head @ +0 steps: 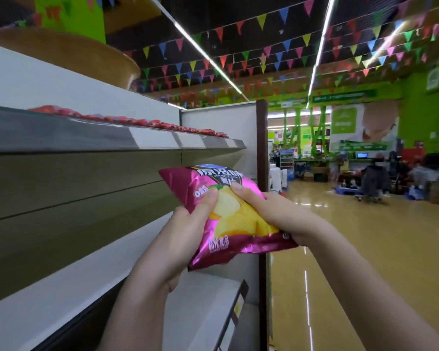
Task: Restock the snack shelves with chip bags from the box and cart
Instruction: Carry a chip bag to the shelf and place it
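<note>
A magenta chip bag (228, 239) with a picture of yellow chips is held up in front of the shelving, near its right end. My left hand (188, 224) grips the bag's left edge, thumb on the front. My right hand (271, 214) grips the right side, thumb pressed on the front near the top. The bag is tilted, top pointing up and left. A bare white shelf (69, 287) lies below and left of the bag. Neither the box nor the cart is in view.
An upper shelf (112, 138) carries a row of red packets (127, 120). A dark upright post (262, 153) ends the shelving unit. To the right lies a shiny tan floor (365, 236), with displays and blurred figures far off. Coloured pennants hang overhead.
</note>
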Action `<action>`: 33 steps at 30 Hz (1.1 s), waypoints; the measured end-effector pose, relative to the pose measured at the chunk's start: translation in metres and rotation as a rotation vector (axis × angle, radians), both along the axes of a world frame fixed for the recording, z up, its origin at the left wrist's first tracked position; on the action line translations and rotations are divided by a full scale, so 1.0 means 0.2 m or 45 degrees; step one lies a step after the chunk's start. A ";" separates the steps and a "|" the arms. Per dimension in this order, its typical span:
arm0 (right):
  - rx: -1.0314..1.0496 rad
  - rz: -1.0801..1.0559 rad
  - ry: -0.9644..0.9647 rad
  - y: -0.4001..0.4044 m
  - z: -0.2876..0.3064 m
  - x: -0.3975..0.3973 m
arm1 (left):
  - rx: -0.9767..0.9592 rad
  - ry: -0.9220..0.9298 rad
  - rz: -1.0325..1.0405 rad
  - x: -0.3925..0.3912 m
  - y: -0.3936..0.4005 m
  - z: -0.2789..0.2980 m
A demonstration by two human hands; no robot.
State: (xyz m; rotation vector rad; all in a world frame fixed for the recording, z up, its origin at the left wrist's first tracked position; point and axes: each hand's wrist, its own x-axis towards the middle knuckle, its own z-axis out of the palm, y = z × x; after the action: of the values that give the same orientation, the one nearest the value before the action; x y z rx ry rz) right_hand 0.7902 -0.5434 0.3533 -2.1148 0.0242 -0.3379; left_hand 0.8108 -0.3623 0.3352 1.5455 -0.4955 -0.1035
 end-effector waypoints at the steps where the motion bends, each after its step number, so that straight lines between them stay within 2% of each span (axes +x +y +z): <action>1: -0.015 0.015 0.007 -0.05 0.02 0.10 | -0.013 0.020 0.032 0.08 -0.06 0.02; 6: -0.071 0.173 0.064 -0.25 0.11 0.58 | -0.116 0.027 0.250 0.47 -0.29 0.06; 10: -0.112 0.256 0.077 -0.35 0.12 0.91 | -0.085 0.046 0.364 0.72 -0.42 0.02; 15: -0.090 0.364 0.083 -0.38 0.14 1.34 | 0.194 -0.089 0.597 0.93 -0.49 0.08; 19: -0.095 0.512 0.074 -0.39 0.18 1.63 | 0.332 0.042 0.837 1.12 -0.53 0.11; 23: -0.150 0.623 0.155 -0.46 0.15 1.91 | 0.430 0.182 0.834 1.32 -0.59 0.13; 26: -0.007 0.749 0.224 -0.53 0.10 2.11 | 0.432 0.338 0.803 1.46 -0.67 0.14; 29: 0.217 0.887 0.314 -0.56 0.06 2.28 | 0.467 0.472 0.924 1.63 -0.75 0.13; 31: 0.242 0.932 0.285 -0.56 0.04 2.36 | 0.467 0.409 1.046 1.75 -0.77 0.12; 33: 0.153 0.891 0.194 -0.54 0.05 2.43 | 0.483 0.275 1.136 1.87 -0.77 0.11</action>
State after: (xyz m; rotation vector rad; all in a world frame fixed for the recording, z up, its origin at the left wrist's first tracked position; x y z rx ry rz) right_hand 1.2760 -0.6507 0.3635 -1.8871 -0.5774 0.2361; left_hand 1.1839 -0.5163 0.3570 1.9697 0.4324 0.3394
